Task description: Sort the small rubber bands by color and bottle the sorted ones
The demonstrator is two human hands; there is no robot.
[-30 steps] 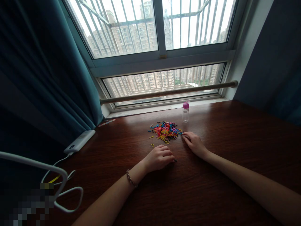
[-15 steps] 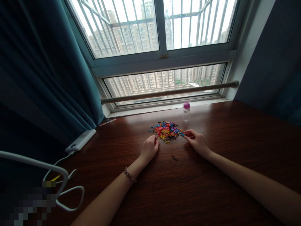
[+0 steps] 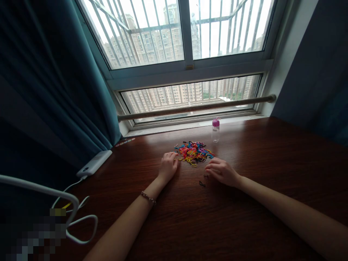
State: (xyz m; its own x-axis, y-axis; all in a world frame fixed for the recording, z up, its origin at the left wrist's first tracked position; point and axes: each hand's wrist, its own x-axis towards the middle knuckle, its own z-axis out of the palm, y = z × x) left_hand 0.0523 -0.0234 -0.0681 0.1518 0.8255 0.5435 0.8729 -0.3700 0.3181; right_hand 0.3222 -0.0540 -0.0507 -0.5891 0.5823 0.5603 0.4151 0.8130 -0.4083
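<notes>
A heap of small colourful hair ties [image 3: 193, 151] in red, yellow, blue, pink and black lies on the dark wooden table. My left hand [image 3: 168, 166] rests at the heap's left edge, fingers stretched forward and holding nothing I can see. Nearer to me on the right, my right hand [image 3: 222, 172] hovers low over the table with its fingers closed together. A small dark hair tie [image 3: 206, 176] shows right at its fingertips, seemingly pinched there. Just below it, another dark hair tie [image 3: 202, 183] lies on the wood.
A clear bottle with a pink lid [image 3: 215, 130] stands behind the heap, near the window. To the left are a white power bank [image 3: 95, 163] with a cable and a thick white curved tube [image 3: 40, 184]. A blue curtain [image 3: 92, 108] hangs at the left.
My right hand has drawn back from the heap's right edge towards me, and a second dark hair tie now shows at its fingertips. My left hand has shifted slightly left and its fingers have straightened.
</notes>
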